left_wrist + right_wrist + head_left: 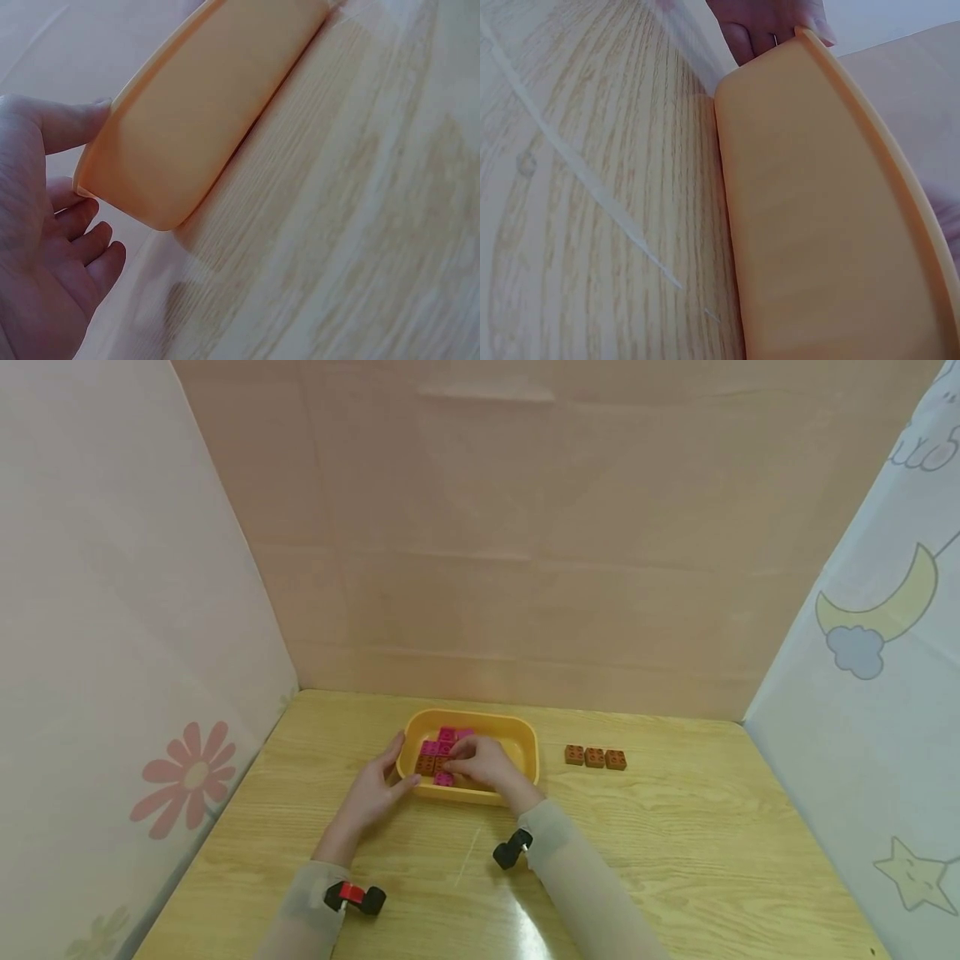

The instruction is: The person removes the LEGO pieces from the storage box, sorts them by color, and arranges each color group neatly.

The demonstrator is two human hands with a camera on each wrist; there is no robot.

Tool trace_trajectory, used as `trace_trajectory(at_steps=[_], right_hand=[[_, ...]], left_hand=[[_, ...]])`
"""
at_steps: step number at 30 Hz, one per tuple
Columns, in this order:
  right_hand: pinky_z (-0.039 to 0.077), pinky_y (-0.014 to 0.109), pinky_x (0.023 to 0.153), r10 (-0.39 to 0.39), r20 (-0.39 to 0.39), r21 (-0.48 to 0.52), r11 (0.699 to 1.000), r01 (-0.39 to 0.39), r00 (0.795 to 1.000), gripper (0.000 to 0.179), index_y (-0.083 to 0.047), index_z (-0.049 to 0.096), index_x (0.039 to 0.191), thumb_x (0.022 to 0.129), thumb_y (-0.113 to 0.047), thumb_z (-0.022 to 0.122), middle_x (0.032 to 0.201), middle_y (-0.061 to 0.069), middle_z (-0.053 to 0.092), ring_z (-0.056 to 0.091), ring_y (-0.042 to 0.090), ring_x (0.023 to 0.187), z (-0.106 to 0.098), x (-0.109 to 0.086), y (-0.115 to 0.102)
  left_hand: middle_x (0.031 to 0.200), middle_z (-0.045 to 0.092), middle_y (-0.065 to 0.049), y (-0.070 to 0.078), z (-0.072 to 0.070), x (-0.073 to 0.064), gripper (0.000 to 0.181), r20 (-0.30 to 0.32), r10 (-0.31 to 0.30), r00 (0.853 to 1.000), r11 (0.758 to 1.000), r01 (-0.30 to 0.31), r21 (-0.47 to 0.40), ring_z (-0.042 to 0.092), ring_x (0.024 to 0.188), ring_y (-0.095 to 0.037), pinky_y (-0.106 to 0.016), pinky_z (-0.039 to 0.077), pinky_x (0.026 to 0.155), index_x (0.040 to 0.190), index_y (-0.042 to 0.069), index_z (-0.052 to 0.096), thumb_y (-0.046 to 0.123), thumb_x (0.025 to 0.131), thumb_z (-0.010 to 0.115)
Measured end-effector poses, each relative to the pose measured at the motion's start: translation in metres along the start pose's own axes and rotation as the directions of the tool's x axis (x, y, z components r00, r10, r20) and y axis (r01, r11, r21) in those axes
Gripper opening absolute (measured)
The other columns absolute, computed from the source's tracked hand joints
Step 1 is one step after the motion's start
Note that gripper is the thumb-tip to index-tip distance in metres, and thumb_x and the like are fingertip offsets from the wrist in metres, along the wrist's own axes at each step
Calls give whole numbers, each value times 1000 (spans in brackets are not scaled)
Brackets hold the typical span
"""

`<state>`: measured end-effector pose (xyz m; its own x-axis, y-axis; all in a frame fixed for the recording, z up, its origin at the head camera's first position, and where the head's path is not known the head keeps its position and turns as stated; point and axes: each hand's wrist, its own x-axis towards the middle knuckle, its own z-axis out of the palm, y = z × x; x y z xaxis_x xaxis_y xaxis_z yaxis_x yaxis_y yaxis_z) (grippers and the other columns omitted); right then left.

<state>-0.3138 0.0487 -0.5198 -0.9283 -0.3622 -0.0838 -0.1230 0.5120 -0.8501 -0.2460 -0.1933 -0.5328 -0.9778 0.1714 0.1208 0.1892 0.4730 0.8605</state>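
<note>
On my remote feed, the right hand pinches a brown toy brick inside the yellow tray, beside a second brown brick and among magenta bricks. The left hand grips the tray's left end by its rim. The tray sits near the table's far edge; three brown bricks stand in a row past its right end. I judge that a loose pinch could drop the brick askew, a brushing knuckle could scatter its neighbours, and a left-hand tug could skew the tray.
</note>
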Motion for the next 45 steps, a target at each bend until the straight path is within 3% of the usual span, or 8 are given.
trace_trajectory(at_steps=[6, 16, 24, 29, 35, 40, 45], right_hand=[[60, 31, 82, 8, -10, -3, 1000, -8, 1000, 26, -6, 75, 109, 92, -21, 87, 102, 3, 75, 67, 17, 93, -1, -2, -2], [57, 29, 73, 24, -18, -21, 1000, -24, 1000, 24, -9, 75, 102, 92, -27, 87, 95, 2, 71, 63, 17, 85, 0, -3, -1], [60, 30, 77, 10, -22, -34, 999, -10, 1000, 21, -7, 73, 106, 92, -18, 84, 100, 3, 74, 66, 17, 88, -5, -8, -3], [60, 35, 85, -23, -11, -106, 994, 22, 1000, 21, -7, 74, 109, 94, -20, 82, 104, 2, 75, 69, 17, 95, -14, -12, 1], [59, 44, 97, -72, 60, -145, 986, 80, 996, 32, -8, 76, 120, 92, -19, 84, 114, 4, 76, 70, 23, 107, -24, -14, 4], [60, 43, 96, -101, 142, -166, 978, 125, 985, 42, -9, 75, 126, 86, -12, 88, 118, 4, 75, 69, 21, 105, -24, -11, 7], [60, 43, 95, -88, 140, -191, 975, 114, 986, 38, -11, 77, 123, 87, -11, 88, 115, 2, 76, 69, 20, 103, -23, -9, 8]], left_hand=[[175, 21, -15, 0, 1, 0, 85, -6, 5, 1000, 1000, -5, -22, 26, 160, -35, -49, 25, 129, 168, 1, 24, 17, 102, 75], [176, 20, -13, -2, 1, 0, 85, 3, 3, 1000, 1000, -3, -22, 24, 160, -34, -49, 24, 129, 169, 2, 24, 19, 103, 75], [176, 20, -14, -4, 0, 1, 86, 1, -2, 1000, 1000, 2, -18, 23, 161, -34, -49, 22, 130, 169, 2, 24, 20, 102, 76], [176, 20, -17, -5, 1, 0, 86, -2, -2, 1000, 1000, 2, -26, 23, 161, -35, -49, 21, 130, 168, 1, 24, 18, 102, 75], [176, 19, -16, -4, -1, 0, 85, -1, -6, 1000, 1000, 6, -28, 21, 161, -34, -49, 20, 130, 168, 0, 23, 17, 103, 75], [176, 19, -15, -4, 0, 0, 86, 8, -17, 1000, 1000, 17, -13, 22, 161, -33, -49, 21, 131, 168, 2, 24, 20, 102, 76], [176, 19, -13, -3, 0, 0, 86, 9, -13, 1000, 1000, 13, -22, 22, 161, -32, -47, 21, 130, 168, 2, 24, 20, 102, 76]])
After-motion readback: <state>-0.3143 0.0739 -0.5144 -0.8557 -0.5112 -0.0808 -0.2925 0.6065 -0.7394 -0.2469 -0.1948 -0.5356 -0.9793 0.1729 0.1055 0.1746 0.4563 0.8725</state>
